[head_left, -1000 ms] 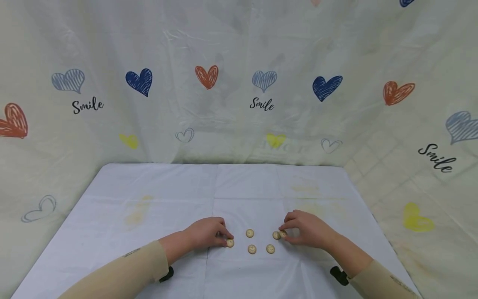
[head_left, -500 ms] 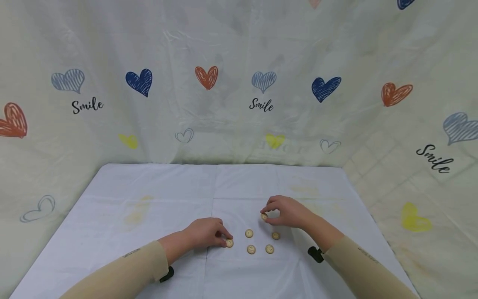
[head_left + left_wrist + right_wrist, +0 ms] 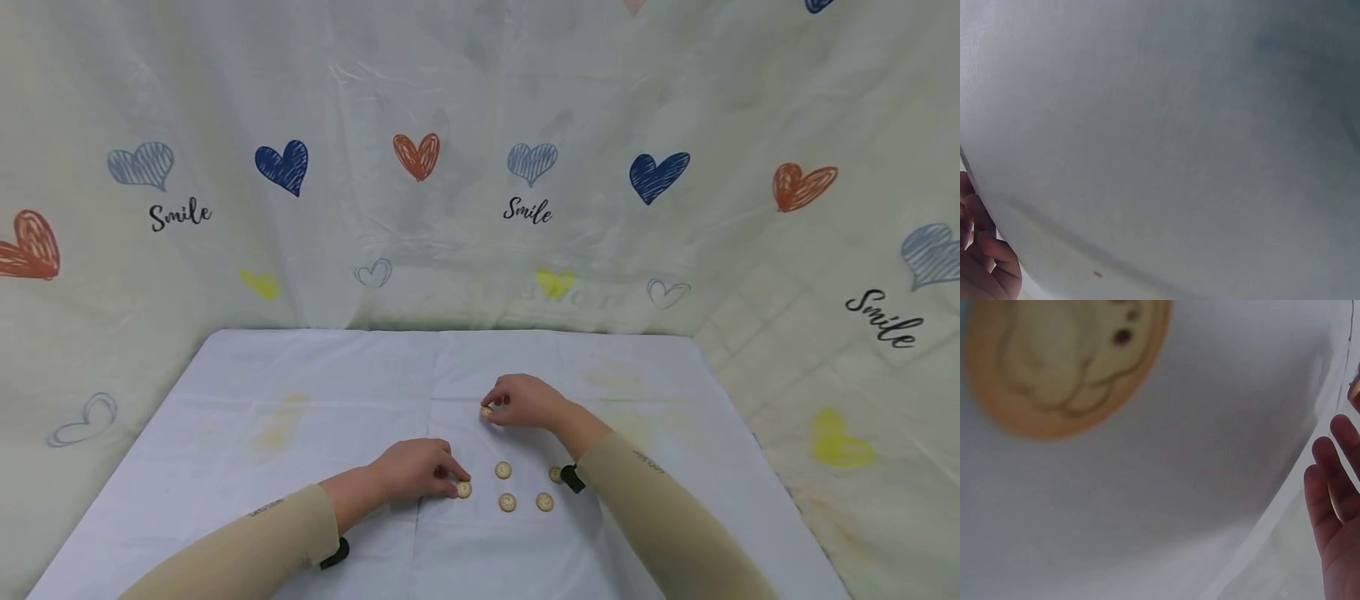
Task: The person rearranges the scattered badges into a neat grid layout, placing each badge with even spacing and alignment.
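Bent over a white-covered table (image 3: pixel 315 367), two hands each grasp a small round disc. The left hand (image 3: pixel 418 468) pinches the left-held disc (image 3: pixel 464 490) between finger and thumb, roughly midway between the table's left and right edges. The right hand (image 3: pixel 527 402) pinches the right-held disc (image 3: pixel 487 412) closer to the far edge and slightly to the right of its counterpart; whether it touches the table or hangs above it cannot be told from here. Being round, neither piece has a long axis.

Four more lie directly on the table, in no container, to the right of the left-held disc: a far-left disc (image 3: pixel 503 470), a near-left disc (image 3: pixel 507 502), a near-right disc (image 3: pixel 545 502) and a far-right disc (image 3: pixel 555 474), partly covered by the right wrist camera (image 3: pixel 573 478). The left hand is the nearer to the far-left one. Beyond the far edge hangs a backdrop (image 3: pixel 465 83) printed with hearts and the word "Smile".
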Tool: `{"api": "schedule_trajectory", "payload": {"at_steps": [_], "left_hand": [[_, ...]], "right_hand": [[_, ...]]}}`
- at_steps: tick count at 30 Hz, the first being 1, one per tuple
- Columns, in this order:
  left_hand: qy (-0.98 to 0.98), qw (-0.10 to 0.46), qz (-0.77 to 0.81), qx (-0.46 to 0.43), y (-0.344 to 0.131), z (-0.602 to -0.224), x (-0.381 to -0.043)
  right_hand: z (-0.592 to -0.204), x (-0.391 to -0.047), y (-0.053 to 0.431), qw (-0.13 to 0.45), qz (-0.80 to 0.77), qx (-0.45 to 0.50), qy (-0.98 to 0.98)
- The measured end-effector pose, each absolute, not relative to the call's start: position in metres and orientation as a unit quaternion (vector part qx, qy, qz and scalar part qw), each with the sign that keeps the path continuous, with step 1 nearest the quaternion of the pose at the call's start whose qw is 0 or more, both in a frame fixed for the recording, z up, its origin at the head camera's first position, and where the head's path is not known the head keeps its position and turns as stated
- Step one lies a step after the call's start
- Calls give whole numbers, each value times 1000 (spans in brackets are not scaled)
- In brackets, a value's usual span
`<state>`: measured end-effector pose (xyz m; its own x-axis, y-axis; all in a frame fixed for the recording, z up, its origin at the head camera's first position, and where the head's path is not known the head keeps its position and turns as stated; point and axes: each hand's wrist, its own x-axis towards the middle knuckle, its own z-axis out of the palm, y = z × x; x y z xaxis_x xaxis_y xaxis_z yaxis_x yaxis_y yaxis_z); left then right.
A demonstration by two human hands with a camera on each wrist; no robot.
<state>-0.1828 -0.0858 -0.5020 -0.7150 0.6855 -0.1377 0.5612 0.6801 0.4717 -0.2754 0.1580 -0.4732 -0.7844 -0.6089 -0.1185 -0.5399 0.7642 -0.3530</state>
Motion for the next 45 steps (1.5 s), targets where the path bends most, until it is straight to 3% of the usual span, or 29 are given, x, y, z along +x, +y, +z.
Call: {"api": "schedule_trajectory", "payload": {"at_steps": [13, 25, 37, 45], "left_hand": [[902, 143, 214, 348, -85, -500, -180], [899, 182, 234, 322, -84, -491, -183], [897, 199, 240, 314, -83, -497, -188], [895, 198, 242, 317, -81, -497, -188]], "right_hand": [[-485, -288, 131, 121, -116, -314, 935], [-482, -281, 130, 113, -134, -324, 930], [-478, -273, 149, 124, -198, -274, 933], [-463, -253, 185, 161, -199, -257, 932]]}}
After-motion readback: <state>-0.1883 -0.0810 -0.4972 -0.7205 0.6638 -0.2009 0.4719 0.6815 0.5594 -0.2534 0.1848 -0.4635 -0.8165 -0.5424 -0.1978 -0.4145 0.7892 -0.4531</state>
